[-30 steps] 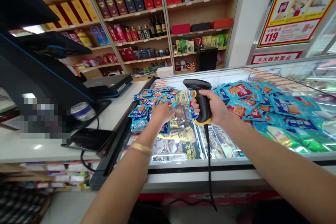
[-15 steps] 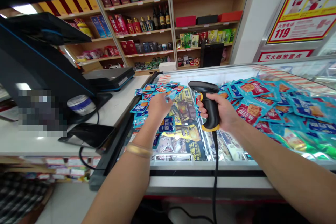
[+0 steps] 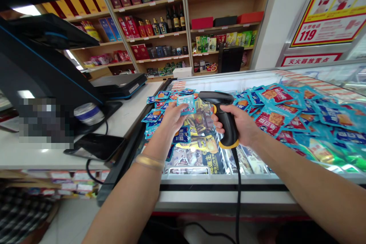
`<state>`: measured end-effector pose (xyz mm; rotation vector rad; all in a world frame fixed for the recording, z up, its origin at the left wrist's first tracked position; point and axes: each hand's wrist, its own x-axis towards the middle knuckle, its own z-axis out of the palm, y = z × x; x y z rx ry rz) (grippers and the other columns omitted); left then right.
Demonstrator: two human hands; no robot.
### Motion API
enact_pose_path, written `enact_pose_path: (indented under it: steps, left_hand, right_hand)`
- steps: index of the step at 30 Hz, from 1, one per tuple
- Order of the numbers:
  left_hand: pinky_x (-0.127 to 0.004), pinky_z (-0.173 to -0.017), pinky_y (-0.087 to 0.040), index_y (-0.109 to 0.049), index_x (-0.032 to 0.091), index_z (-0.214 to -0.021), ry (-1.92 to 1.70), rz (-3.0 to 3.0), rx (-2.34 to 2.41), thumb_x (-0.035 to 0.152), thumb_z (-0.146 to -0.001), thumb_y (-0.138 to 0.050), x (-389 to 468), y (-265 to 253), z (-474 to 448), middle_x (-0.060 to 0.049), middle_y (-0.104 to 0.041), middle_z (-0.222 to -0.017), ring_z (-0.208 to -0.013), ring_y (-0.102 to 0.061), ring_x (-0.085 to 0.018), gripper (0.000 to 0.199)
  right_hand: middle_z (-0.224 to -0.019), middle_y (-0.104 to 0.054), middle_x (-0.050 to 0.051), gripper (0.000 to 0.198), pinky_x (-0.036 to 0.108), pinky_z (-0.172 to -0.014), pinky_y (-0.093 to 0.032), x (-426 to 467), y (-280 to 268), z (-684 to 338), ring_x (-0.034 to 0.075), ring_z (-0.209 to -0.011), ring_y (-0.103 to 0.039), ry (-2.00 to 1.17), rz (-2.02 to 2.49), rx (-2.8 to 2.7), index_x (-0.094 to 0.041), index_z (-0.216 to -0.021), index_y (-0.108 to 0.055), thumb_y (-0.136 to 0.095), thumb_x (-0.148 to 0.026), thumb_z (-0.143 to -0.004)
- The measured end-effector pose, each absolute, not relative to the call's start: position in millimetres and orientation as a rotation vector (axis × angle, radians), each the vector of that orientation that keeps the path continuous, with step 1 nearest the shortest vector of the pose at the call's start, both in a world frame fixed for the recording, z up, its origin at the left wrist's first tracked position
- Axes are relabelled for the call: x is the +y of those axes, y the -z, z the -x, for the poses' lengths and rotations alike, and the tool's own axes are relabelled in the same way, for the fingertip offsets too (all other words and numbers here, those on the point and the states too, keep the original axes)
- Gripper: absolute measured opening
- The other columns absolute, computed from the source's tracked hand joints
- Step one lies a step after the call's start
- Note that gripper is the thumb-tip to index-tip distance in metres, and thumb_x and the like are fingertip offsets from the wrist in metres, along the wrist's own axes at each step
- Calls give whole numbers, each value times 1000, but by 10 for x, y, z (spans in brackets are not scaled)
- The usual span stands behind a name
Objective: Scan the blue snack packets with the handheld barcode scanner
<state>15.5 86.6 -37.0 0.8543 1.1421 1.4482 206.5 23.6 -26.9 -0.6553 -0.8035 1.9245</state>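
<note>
Left hand: pinches a small flat packet of shiny light-blue plastic (image 3: pixel 186 103), thumb on top; that's the person's left hand (image 3: pixel 172 116).
Right hand: the right hand (image 3: pixel 243 124) is wrapped round the grip of a black-and-yellow handheld scanner (image 3: pixel 230 126).
Scanner: head just beside the packet, black cable (image 3: pixel 238 187) hanging down.
Freezer: glass-topped, white-edged freezer (image 3: pixel 228 197) under both hands; blue-and-red packet piles left (image 3: pixel 153 116) and right (image 3: pixel 273 120).
Counter: white, smooth counter (image 3: pixel 134 108) at left, flat black scale (image 3: pixel 120 84) on it.
Back: pale wooden shelves (image 3: pixel 225 7), boxes and bottles.
</note>
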Motion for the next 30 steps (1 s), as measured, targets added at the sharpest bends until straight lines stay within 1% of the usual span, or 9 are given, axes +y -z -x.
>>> enact_pose_path:
  steps: [2, 4, 8, 11, 15, 18, 22, 26, 30]
  left_hand:
    - [-25, -63, -50, -60, 20, -86, -1493, -1070, 1201, 11, -56, -66, 844, 403, -181, 4, -65, -71, -61, -60, -11, 32]
    - [-26, -64, -50, -64, 19, -90, -1540, -1321, 1280, 13, -57, -64, 833, 444, -201, 3, -67, -74, -62, -60, -13, 34]
    - [-29, -77, -53, -68, 16, -97, -1506, -1646, 1402, 17, -63, -60, 847, 501, -204, -1, -72, -86, -78, -66, -17, 35]
    - [-31, -81, -53, -68, 15, -104, -1461, -1724, 1475, 19, -66, -59, 862, 514, -189, -2, -73, -90, -84, -66, -18, 39]
    - [-32, -83, -53, -69, 14, -106, -1448, -1785, 1499, 20, -68, -58, 862, 513, -181, -3, -73, -92, -82, -67, -19, 39]
    - [-32, -85, -53, -69, 14, -107, -1429, -1807, 1504, 20, -69, -58, 849, 510, -184, -4, -74, -94, -86, -68, -19, 40]
    - [-34, -95, -51, -70, 15, -111, -1426, -1856, 1506, 17, -73, -54, 816, 489, -198, -3, -75, -105, -98, -68, -21, 41]
    - [-37, -105, -46, -71, 17, -115, -1402, -1927, 1513, 14, -81, -47, 773, 423, -313, -3, -74, -114, -111, -66, -22, 42]
    - [-37, -110, -43, -66, 21, -126, -1299, -2074, 1479, 11, -88, -43, 712, 325, -639, -3, -69, -127, -122, -61, -21, 46]
  right_hand:
    - [-65, -54, 1, 16, 18, -42, -40, 234, 269, -2064, 10, -51, -45, -1923, 659, -809, -16, -84, -56, -60, -28, -74]
    - [-64, -54, 1, 15, 18, -42, -40, 227, 262, -2062, 9, -50, -45, -1922, 663, -815, -16, -83, -56, -59, -28, -74]
    - [-63, -54, 1, 12, 18, -41, -40, 216, 250, -2048, 9, -49, -45, -1917, 672, -827, -17, -82, -56, -57, -27, -75]
    - [-63, -54, 1, 12, 18, -41, -40, 224, 260, -2042, 9, -49, -45, -1913, 681, -827, -17, -80, -55, -57, -27, -77]
    - [-63, -55, 0, 13, 18, -41, -41, 245, 294, -2054, 9, -49, -45, -1909, 668, -837, -17, -78, -55, -60, -29, -76]
    - [-63, -55, 0, 13, 17, -41, -41, 253, 311, -2057, 9, -49, -46, -1912, 664, -816, -17, -79, -56, -59, -29, -76]
    - [-63, -53, 0, 12, 17, -41, -40, 248, 278, -2035, 9, -49, -45, -1909, 628, -782, -17, -81, -55, -59, -28, -76]
    - [-63, -53, 1, 10, 17, -40, -40, 223, 160, -2105, 10, -49, -45, -1851, 640, -716, -17, -83, -55, -55, -27, -79]
    - [-65, -54, 1, 12, 18, -41, -41, 173, 41, -2395, 10, -50, -45, -1717, 636, -687, -16, -87, -57, -53, -26, -81]
